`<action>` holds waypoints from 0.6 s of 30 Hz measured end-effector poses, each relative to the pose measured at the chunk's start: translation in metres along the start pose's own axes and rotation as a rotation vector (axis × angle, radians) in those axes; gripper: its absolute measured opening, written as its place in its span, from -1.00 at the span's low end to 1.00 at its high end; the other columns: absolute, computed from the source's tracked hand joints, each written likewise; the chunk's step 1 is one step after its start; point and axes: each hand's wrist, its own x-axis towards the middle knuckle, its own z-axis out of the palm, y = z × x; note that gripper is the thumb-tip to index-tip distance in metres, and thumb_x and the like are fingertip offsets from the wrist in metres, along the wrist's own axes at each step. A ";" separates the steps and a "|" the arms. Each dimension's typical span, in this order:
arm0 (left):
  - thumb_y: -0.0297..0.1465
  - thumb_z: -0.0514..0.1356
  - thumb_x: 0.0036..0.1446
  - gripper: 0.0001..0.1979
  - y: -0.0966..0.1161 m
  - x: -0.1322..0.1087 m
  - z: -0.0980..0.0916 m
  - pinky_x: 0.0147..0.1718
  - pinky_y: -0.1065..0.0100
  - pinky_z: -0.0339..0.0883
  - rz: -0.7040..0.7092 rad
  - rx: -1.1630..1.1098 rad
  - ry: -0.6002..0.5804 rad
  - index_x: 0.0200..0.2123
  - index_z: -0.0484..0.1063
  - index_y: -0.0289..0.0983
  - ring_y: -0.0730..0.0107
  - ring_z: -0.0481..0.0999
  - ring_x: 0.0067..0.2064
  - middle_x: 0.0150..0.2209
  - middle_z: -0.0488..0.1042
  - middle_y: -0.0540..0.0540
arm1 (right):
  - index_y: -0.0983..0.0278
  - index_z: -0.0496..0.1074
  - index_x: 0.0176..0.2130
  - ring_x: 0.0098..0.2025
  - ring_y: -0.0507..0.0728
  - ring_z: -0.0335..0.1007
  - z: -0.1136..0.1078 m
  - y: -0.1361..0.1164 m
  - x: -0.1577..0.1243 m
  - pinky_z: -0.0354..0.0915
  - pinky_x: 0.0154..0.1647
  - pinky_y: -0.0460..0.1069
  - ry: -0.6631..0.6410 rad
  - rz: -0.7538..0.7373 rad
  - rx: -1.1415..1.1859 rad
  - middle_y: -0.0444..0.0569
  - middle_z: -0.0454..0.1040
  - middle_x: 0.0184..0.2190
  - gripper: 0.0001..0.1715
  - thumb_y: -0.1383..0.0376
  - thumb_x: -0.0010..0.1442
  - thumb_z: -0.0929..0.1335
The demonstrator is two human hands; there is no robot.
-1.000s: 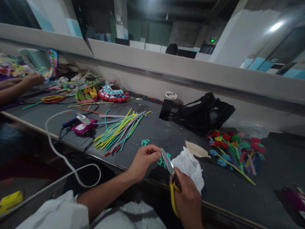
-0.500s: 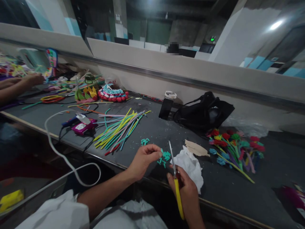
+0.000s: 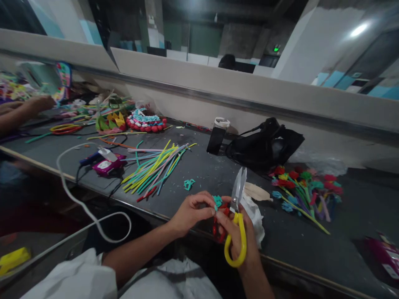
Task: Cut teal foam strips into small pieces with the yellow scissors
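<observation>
nearby, white cloth (image 3: 256, 222) behind right hand (image 3: 252, 247) curled round scissors (image 3: 235, 203), left hand (image 3: 191, 212) pinch-tight on green scrap (image 3: 215, 207)

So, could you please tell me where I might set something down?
Mostly bare: between the sticks and bag, and right of the tissue, in front of the flowers. Crowded: around the hands, with scissors and green bits.
</observation>
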 end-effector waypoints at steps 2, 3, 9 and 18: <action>-0.39 0.36 -0.04 -0.90 0.000 0.000 0.002 -0.19 0.38 0.22 -0.006 0.003 0.006 -0.44 0.55 -0.31 0.39 0.38 -0.25 -0.36 0.39 -0.05 | 0.20 0.32 -0.03 -0.64 -0.07 0.24 -0.002 0.001 0.001 0.24 -0.65 -0.16 0.008 -0.021 0.003 -0.24 0.42 -0.50 -0.34 0.14 -0.09 0.55; -0.39 0.36 -0.04 -0.89 0.000 0.000 0.003 -0.19 0.38 0.22 -0.019 -0.002 0.016 -0.44 0.55 -0.31 0.38 0.38 -0.25 -0.36 0.40 -0.05 | 0.19 0.31 -0.03 -0.62 -0.06 0.26 -0.002 0.000 0.001 0.25 -0.63 -0.15 0.016 -0.037 0.000 -0.24 0.43 -0.50 -0.34 0.15 -0.09 0.54; -0.41 0.36 -0.05 -0.90 -0.001 -0.001 0.008 -0.21 0.39 0.21 -0.120 -0.087 0.062 -0.45 0.54 -0.32 0.43 0.38 -0.30 -0.40 0.42 -0.02 | 0.21 0.34 -0.06 -0.50 0.01 0.38 -0.002 -0.005 -0.003 0.34 -0.47 -0.09 0.137 -0.236 -0.288 -0.16 0.48 -0.42 -0.48 0.17 0.00 0.49; -0.43 0.37 -0.08 -0.91 -0.001 0.001 0.003 -0.28 0.43 0.18 -0.124 -0.057 0.028 -0.48 0.53 -0.33 0.47 0.34 -0.33 -0.42 0.41 -0.01 | 0.21 0.38 -0.06 -0.40 0.04 0.47 -0.002 0.002 -0.007 0.39 -0.27 -0.05 0.226 -0.492 -0.569 -0.14 0.50 -0.39 -0.61 0.24 0.08 0.42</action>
